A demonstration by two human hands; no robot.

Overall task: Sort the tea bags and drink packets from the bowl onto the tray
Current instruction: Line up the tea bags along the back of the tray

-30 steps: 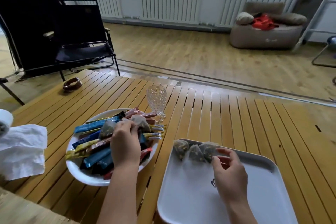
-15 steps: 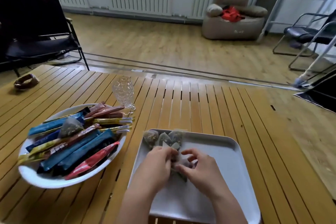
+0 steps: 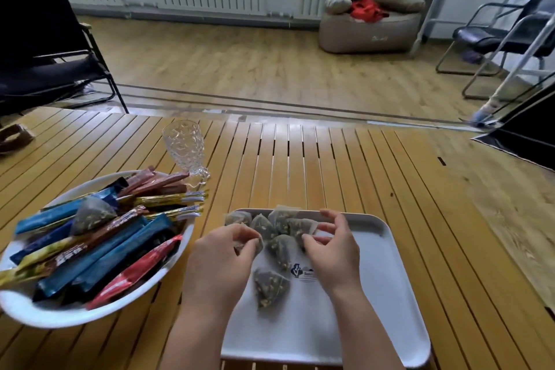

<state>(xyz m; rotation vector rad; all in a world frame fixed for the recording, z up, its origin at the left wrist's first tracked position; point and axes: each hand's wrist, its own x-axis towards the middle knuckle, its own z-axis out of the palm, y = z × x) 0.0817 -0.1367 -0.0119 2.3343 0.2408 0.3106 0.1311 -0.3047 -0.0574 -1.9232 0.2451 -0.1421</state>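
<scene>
Both hands are now over the white square plastic tray at the bottom middle of the frame, where a moment ago the left hand was in the round white bowl at lower left. The left grip pinches a see-through pyramid tea bag, and the right hand curls its fingers on another bag in the tray's top row. Many long bright drink packets and one tea bag still wait in the bowl

Slatted wooden table: white bowl, glass goblet, white tray, brown ring-shaped object.

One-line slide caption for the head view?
Both hands arrange tea bags on the tray; packets remain in the bowl.
</scene>
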